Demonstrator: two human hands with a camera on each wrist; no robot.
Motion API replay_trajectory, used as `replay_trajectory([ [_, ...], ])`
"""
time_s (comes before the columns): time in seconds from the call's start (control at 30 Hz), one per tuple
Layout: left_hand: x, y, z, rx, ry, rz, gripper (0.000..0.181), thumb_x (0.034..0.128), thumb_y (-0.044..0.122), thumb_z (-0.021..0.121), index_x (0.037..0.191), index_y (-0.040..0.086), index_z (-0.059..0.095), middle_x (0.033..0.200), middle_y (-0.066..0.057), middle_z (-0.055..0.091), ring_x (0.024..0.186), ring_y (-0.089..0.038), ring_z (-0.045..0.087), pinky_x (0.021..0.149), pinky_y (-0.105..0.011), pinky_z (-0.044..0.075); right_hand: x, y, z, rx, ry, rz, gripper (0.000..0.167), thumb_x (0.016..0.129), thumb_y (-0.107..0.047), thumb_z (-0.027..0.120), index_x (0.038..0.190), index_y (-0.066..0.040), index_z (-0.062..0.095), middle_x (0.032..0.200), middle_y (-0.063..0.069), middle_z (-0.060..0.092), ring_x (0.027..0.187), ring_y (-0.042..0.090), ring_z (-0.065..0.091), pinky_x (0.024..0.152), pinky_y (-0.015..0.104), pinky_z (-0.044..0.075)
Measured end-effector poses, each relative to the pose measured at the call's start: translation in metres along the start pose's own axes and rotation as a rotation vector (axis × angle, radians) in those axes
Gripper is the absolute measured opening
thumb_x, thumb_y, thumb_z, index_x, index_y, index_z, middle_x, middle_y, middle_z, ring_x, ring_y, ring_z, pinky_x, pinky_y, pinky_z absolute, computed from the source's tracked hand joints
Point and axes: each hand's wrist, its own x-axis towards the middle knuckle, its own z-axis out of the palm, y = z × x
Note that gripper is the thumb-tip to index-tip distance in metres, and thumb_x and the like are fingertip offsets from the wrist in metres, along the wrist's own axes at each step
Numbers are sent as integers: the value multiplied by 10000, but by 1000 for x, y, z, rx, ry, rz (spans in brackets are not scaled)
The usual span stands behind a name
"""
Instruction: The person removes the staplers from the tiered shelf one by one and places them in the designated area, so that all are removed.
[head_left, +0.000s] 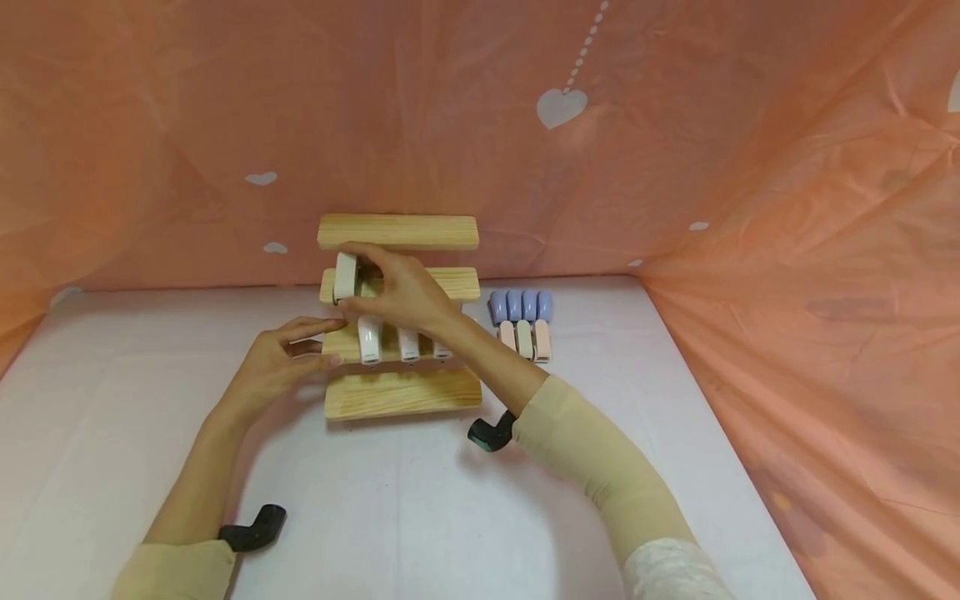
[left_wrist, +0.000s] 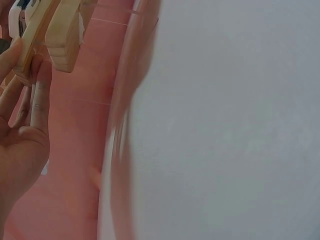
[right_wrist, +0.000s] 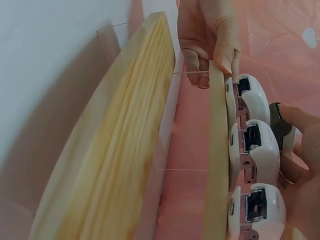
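A tiered wooden rack [head_left: 402,395] stands at the back of the table. My left hand [head_left: 262,367] pinches the left end of its third board, thumb on one face and fingers on the other; the left wrist view shows this hand [left_wrist: 22,145] at the board's end. Between thumb and fingers, my right hand [head_left: 412,296] holds a whitish stapler-like item [head_left: 346,277] upright at the left end of the second board. Three white staplers [head_left: 370,340] lie side by side on the third board, beside my right hand [right_wrist: 307,175] in the right wrist view.
Right of the rack, several blue-purple staplers [head_left: 514,306] form a row, with pink and pale green ones [head_left: 524,340] in front. A black curved piece [head_left: 491,434] sticks out by the right forearm, another [head_left: 257,528] by the left. An orange curtain [head_left: 450,125] hangs behind.
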Motion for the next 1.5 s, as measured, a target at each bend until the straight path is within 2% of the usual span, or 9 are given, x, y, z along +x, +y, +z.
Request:
replay_trajectory([
  [0.2, 0, 0, 1, -2, -1, 2, 479, 883, 158, 776, 1339, 107, 639, 1252, -20, 613, 1111, -61, 614, 921, -171, 502, -4, 2, -2, 0, 0, -14, 714, 864, -307, 796, 1490, -219, 466, 1418, -1, 564, 1176, 66, 562, 952, 169, 435],
  [0.4, -2, -1, 2, 17, -4, 42, 471, 892, 137, 764, 1339, 73, 632, 1233, -39, 610, 1113, -42, 596, 947, -139, 469, -14, 6, -6, 54, 10, -22, 704, 887, -257, 776, 1507, -227, 446, 1447, -8, 537, 1057, 67, 576, 848, 174, 453],
  [0.47, -2, -1, 2, 17, -7, 57, 475, 894, 130, 761, 1343, 59, 626, 1226, -49, 608, 1105, -38, 597, 940, -134, 470, -17, 8, -8, 89, 23, -23, 703, 885, -234, 778, 1506, -225, 450, 1446, -16, 537, 1081, 49, 564, 843, 176, 450],
  [0.7, -2, -1, 3, 5, -4, 61, 486, 887, 122, 766, 1347, 57, 622, 1233, -65, 603, 1090, -44, 606, 930, -132, 475, -24, 16, -17, 147, 63, -68, 690, 868, -183, 794, 1485, -175, 484, 1436, 0, 550, 1184, 46, 547, 957, 184, 450],
  [0.9, -1, -2, 3, 20, -5, 49, 492, 892, 140, 765, 1355, 67, 617, 1248, -76, 595, 1097, -31, 597, 933, -125, 468, -30, 25, -27, 207, 79, -68, 682, 857, -166, 801, 1470, -149, 503, 1411, 42, 572, 1116, 112, 602, 887, 215, 499],
  [1.07, -2, -3, 4, 15, -1, 59, 489, 884, 129, 771, 1345, 58, 623, 1252, -124, 591, 1099, -65, 603, 929, -124, 469, -37, 34, -33, 307, 96, -68, 688, 839, -97, 810, 1458, -103, 509, 1375, 93, 592, 1112, 125, 620, 958, 263, 514],
  [1.37, 0, -3, 4, 10, 11, 73, 486, 884, 115, 768, 1343, 50, 623, 1222, -67, 604, 1062, -43, 612, 908, -128, 484, -53, 52, -49, 256, 121, -35, 681, 844, -149, 815, 1457, -186, 522, 1460, -8, 523, 1319, 73, 473, 1050, 260, 433],
  [1.43, 0, -3, 4, 14, 11, 73, 489, 882, 116, 770, 1344, 52, 623, 1224, -63, 604, 1059, -44, 611, 908, -127, 482, -57, 55, -52, 275, 124, -20, 680, 841, -144, 817, 1454, -200, 527, 1462, -21, 519, 1261, 75, 514, 975, 255, 470],
  [1.5, 1, -3, 5, 17, 10, 74, 492, 882, 115, 770, 1347, 51, 620, 1232, -64, 602, 1057, -44, 610, 906, -126, 482, -61, 58, -55, 281, 127, -8, 684, 836, -140, 821, 1451, -217, 530, 1456, -41, 524, 1180, 81, 546, 801, 267, 492],
])
